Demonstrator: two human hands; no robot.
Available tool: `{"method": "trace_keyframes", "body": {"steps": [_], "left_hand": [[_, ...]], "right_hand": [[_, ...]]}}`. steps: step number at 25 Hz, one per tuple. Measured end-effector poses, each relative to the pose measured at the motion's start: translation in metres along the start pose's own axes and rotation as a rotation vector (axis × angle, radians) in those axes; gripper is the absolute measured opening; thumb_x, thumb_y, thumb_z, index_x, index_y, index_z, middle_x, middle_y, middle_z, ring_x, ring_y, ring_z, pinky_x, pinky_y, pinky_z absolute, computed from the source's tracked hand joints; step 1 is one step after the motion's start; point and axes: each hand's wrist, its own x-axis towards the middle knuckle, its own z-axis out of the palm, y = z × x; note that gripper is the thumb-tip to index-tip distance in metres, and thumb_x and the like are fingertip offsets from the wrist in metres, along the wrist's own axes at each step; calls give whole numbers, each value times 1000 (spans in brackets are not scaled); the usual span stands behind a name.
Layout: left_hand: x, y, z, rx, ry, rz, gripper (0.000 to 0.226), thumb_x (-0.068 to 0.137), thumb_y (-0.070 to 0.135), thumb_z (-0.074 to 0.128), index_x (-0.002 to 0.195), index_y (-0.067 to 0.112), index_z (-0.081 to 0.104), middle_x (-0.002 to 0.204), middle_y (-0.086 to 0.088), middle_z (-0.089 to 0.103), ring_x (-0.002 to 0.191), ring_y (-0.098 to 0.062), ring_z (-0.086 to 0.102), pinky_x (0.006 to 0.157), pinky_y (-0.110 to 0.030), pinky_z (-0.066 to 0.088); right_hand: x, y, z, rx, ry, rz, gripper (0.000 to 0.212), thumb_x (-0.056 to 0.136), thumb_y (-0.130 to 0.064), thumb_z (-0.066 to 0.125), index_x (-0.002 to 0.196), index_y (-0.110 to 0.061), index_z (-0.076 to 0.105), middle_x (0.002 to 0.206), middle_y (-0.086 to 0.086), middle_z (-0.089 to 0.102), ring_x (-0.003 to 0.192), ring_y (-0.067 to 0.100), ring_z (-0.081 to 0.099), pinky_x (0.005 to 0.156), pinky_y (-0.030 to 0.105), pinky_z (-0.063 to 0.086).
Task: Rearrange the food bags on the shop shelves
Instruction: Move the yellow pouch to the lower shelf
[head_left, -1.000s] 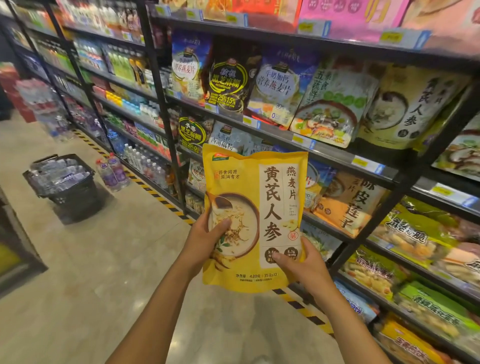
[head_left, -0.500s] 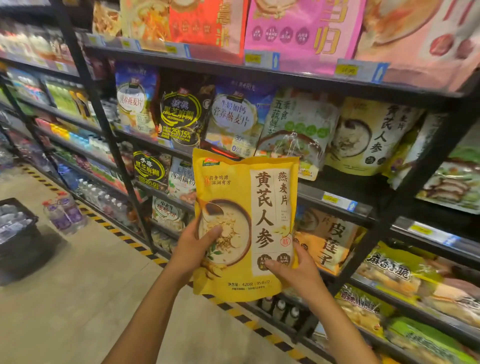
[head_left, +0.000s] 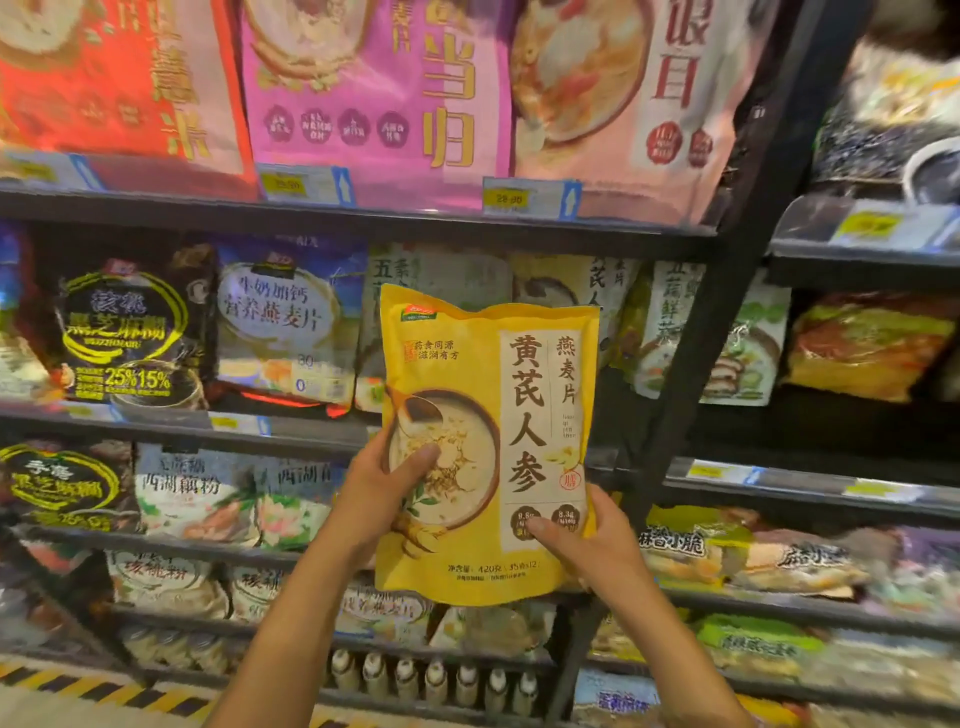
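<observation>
Held bag (head_left: 488, 447) upright, centre, in front of the shelving. Left hand (head_left: 382, 493) grips its left edge at mid-height, thumb on the front. Right hand (head_left: 597, 545) grips the lower right corner, thumb on the front. Top shelf (head_left: 363, 218) above carries three large bags side by side, with price tags (head_left: 530, 198) on its front edge. Second shelf (head_left: 156, 423) holds a row of bags, some directly behind the held bag. Upright post (head_left: 727, 338) stands just right of the held bag, dividing the left bay from the right bay shelves (head_left: 831, 488), which hold more bags. Bottles (head_left: 431, 680) stand in a row on the lowest shelf, below the held bag. Floor tape (head_left: 104, 686) lies bottom left, before the shelving.
</observation>
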Motion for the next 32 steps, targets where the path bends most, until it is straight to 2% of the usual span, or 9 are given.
{"method": "trace_keyframes", "body": {"steps": [5,11,15,17,20,23,25,29,32], "left_hand": [[80,29,21,8,-141,17,27,99,23,68,121,38,65,108,17,79,98,-2,75,71,-15,57],[153,44,35,5,-195,-10,30,97,31,72,124,18,68,118,-4,78,111,-24,74,98,-47,57],[184,48,51,122,-123,-101,82,73,65,79,117,-2,61,117,-14,69,110,-32,66,88,-45,53],[192,50,62,118,-97,-154,70,82,52,78,115,-8,64,107,-18,71,92,-28,66,76,-38,49],[200,56,79,95,-83,-207,37,93,33,75,114,4,70,91,-7,73,74,-23,66,68,-40,56],[208,52,88,122,-104,-20,62,87,53,76,141,28,58,133,3,66,118,-23,63,101,-44,54],[216,42,94,139,-107,76,69,85,57,75,145,30,56,145,5,61,131,-20,57,110,-44,47],[219,28,101,178,-133,107,51,93,37,75,140,25,60,132,5,67,121,-16,61,98,-32,48],[217,18,101,355,-186,-78,46,91,41,76,126,11,69,106,-5,72,100,-22,65,84,-33,51]], "right_hand": [[38,-24,-5,12,201,-41,56,77,-20,89,124,-23,60,106,-7,78,87,-2,74,63,16,57],[82,-43,1,-135,390,-155,62,86,-38,81,138,-30,49,116,-20,65,91,-16,65,66,6,51],[113,-42,-1,-287,495,-184,83,75,-78,69,145,-44,42,137,-12,58,125,7,58,99,43,56],[123,-47,-3,-358,509,-127,115,59,-87,71,155,-42,27,147,-7,46,136,14,46,107,52,49],[135,-58,-9,-463,494,0,153,38,-87,78,161,-34,3,160,-1,26,148,24,30,117,54,38],[147,-68,-16,-525,451,82,152,51,-79,82,163,-26,-8,169,0,8,156,30,14,123,53,27],[157,-66,-21,-554,455,115,146,61,-72,84,163,-22,-8,172,0,1,157,30,8,125,52,24],[172,-52,-29,-534,453,192,143,60,-64,90,163,-20,1,171,1,10,155,32,16,122,53,30],[175,-37,-30,-545,482,201,139,59,-59,93,161,-20,6,166,2,21,151,33,26,119,50,36]]}}
